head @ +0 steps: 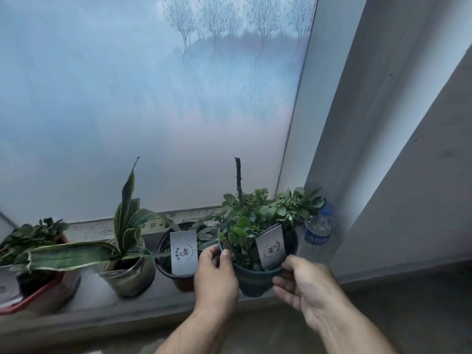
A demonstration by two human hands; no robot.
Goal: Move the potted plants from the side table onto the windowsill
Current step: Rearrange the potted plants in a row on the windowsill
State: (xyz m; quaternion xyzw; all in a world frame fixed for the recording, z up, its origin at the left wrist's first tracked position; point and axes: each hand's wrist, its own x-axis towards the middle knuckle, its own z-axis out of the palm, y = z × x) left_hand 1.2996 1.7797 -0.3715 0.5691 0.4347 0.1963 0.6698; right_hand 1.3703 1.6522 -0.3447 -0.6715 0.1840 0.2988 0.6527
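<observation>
Windowsill (163,300), lower frame: grey stone or concrete look, matt, slightly rough. Window pane (127,111), upper frame: frosted, matt film with a printed tree pattern. Dark green pot (255,279), lower centre: plastic, dull sheen. Card (271,247) stuck in it: paper, matt white, printed. Black pot (176,275) left of it: plastic, matt; its card (184,251) likewise paper. Red tray-shaped pot (51,290), lower left: glossy plastic. Water bottle (318,233), right: clear plastic, glossy, blue cap.
</observation>
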